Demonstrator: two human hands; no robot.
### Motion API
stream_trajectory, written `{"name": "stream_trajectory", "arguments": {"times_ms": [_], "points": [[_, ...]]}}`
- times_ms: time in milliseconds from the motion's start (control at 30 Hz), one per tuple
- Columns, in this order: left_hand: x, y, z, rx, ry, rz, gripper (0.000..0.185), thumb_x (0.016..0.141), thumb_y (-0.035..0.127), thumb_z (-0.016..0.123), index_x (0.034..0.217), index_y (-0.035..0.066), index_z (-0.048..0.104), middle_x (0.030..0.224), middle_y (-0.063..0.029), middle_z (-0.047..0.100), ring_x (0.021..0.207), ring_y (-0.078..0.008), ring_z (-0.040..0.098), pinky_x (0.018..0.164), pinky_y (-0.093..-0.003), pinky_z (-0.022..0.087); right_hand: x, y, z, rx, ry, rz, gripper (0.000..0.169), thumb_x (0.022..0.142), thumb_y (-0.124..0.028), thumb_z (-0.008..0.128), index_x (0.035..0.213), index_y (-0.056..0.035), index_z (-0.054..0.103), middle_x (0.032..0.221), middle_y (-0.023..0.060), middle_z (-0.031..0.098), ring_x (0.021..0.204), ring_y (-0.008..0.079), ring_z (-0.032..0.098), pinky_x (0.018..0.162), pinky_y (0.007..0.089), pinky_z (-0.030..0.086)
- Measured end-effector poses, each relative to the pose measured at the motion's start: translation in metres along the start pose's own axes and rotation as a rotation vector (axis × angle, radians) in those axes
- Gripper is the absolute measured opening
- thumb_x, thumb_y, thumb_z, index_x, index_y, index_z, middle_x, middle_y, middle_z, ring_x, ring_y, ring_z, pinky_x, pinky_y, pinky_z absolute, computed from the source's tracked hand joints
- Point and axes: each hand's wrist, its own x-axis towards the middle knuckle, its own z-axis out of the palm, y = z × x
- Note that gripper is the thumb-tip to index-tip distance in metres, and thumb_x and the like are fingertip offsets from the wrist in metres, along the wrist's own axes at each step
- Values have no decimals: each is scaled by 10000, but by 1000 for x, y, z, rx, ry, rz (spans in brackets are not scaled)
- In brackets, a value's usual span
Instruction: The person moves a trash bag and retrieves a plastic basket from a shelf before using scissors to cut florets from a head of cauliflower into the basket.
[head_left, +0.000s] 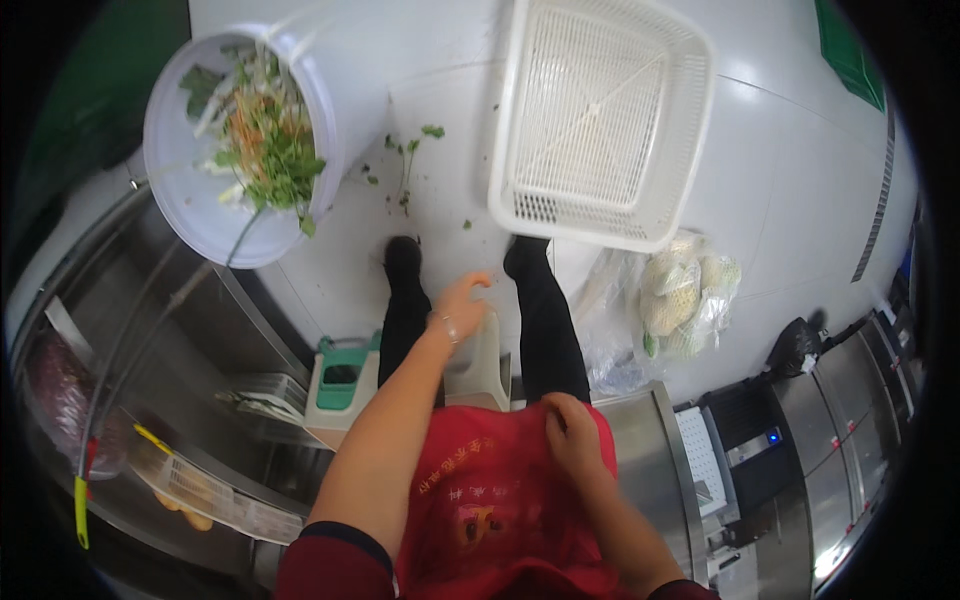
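My left hand, with a band at the wrist, hangs over the floor between my legs, fingers slightly bent; nothing shows in it. My right hand rests with curled fingers against the red apron on my lap; whether it holds anything cannot be seen. Ahead on the right stands a white slotted plastic basket, with no goods visible inside. At the upper left a white round bin holds leafy green stems, pale pieces and orange shreds. Between the two, green sprigs lie on the floor.
Right of my leg, clear plastic bags hold pale produce in foam netting. A metal shelf unit stands at the left, near a box with a green lid. A steel counter is close on the right; a black bag lies beyond.
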Motion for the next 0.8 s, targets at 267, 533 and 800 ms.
{"name": "stream_trajectory", "arguments": {"times_ms": [267, 533, 800], "points": [[-30, -226, 42, 158, -67, -253, 299, 732, -2, 526, 1026, 49, 545, 1098, -182, 573, 1042, -343, 545, 873, -377, 444, 58, -19, 43, -123, -60, 35, 159, 780, 4, 551, 921, -58, 588, 909, 120, 612, 834, 294, 592, 703, 356, 480], [-7, -255, 95, 473, -286, -329, 409, 708, 96, 617, 1099, 31, 517, 1198, -173, 524, 1127, -339, 492, 925, -398, 423, 83, -20, 105, -94, -1111, -181, 172, 765, -82, 525, 907, -87, 621, 886, 111, 626, 815, 301, 601, 745, 403, 464], [39, -285, 126, 647, -534, -375, 605, 692, 332, 606, 1173, -9, 473, 1224, -195, 506, 1151, -329, 481, 959, -387, 388, 78, -22, 113, -412, -922, -467, 123, 765, -200, 559, 827, -123, 633, 810, 79, 653, 768, 238, 621, 683, 365, 434]]}}
